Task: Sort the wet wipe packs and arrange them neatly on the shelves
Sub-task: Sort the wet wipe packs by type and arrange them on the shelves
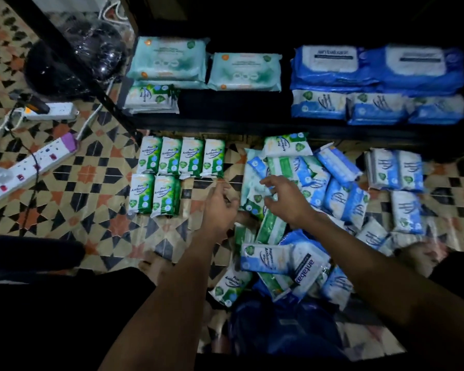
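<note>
Reaching over the mixed wipe packs (pixel 300 180) heaped on the floor (pixel 97 188), both hands were released, the right hand (pixel 284 199) perhaps touching one, the left hand (pixel 220 207) empty. Soft, slippery packs; I would pinch the edges.

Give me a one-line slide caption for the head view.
Both hands reach over mixed wipe packs on the tiled floor, below a half-stocked shelf.

Both forearms are bare with no sleeves showing, and dark clothing (pixel 65 317) covers the lap.
</note>
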